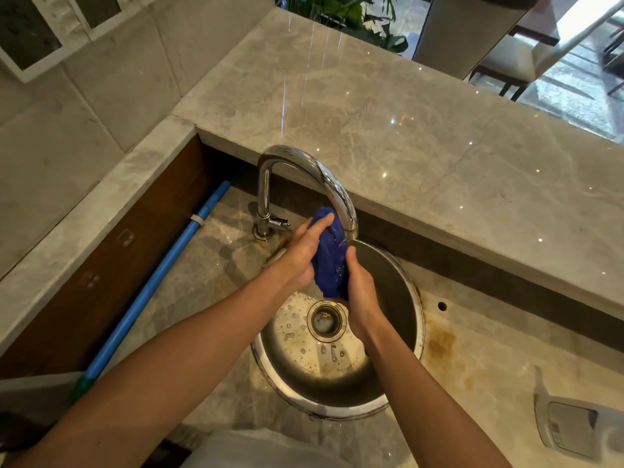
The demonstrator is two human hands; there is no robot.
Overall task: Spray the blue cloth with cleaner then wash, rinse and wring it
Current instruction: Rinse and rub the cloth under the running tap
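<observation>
Nearest the camera, two bare forearms reach forward over the counter [489, 336] toward a round steel sink [388, 376] let into the stone top. At the near right edge of the counter lies a pale grey plastic object [570, 427], only partly in view, so what it is cannot be told. Brown rust-coloured stains mark the counter just beside the sink's right rim.

In the bottom of the sink, the drain [327, 320] sits among soap bubbles and water drops. Above the drain, the blue cloth [329, 261] is bunched into a wet wad and held between both hands over the far half of the sink. The left hand [302, 253] grips its left side, fingers curled over the top of the wad. The right hand [361, 288] clamps its lower right side, thumb pointing up along the fabric.

The cloth sits just under the spout of the chrome tap [305, 173], which rises from the counter at the far left of the sink and arches over toward the hands. Whether water is running cannot be told.

Along the left edge of the counter, a blue pipe [175, 251] runs against a brown wooden wall. Behind the tap stands a raised stone ledge [405, 130], and green plants [347, 11] show beyond its far edge.
</observation>
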